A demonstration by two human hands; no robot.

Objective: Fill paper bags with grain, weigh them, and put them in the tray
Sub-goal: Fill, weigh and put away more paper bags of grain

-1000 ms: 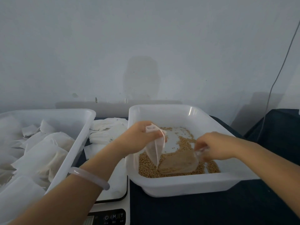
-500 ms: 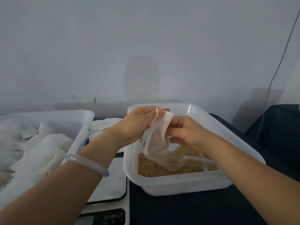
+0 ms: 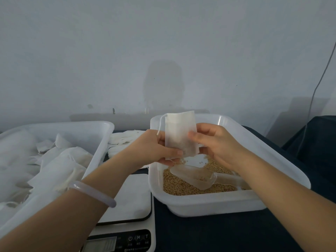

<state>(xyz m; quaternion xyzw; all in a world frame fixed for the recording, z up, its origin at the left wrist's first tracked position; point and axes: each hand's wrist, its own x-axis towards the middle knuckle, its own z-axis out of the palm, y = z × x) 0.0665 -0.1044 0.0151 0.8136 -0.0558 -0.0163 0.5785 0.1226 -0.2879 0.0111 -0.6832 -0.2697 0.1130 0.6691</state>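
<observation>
A small white paper bag (image 3: 179, 131) with a drawstring stands upright in the air, grain showing dimly in its lower part. My left hand (image 3: 151, 150) pinches its lower left corner, and my right hand (image 3: 216, 142) grips its right side. Both hands hover over the white grain tub (image 3: 272, 160), which holds brown grain (image 3: 181, 186). A clear plastic scoop (image 3: 198, 177) lies on the grain, free of either hand. The white tray (image 3: 101, 137) on the left holds several filled bags. The scale (image 3: 132, 200) sits between the two containers with nothing on its plate.
A stack of unfilled paper bags (image 3: 125, 140) lies behind the scale between tray and tub. A dark cloth (image 3: 218, 233) covers the table. A grey wall rises close behind. A thin cable (image 3: 316, 88) hangs at the right.
My right hand has let go of the scoop, which now lies on the grain, and taken the bag's side. The bag has been raised and turned upright between both hands.
</observation>
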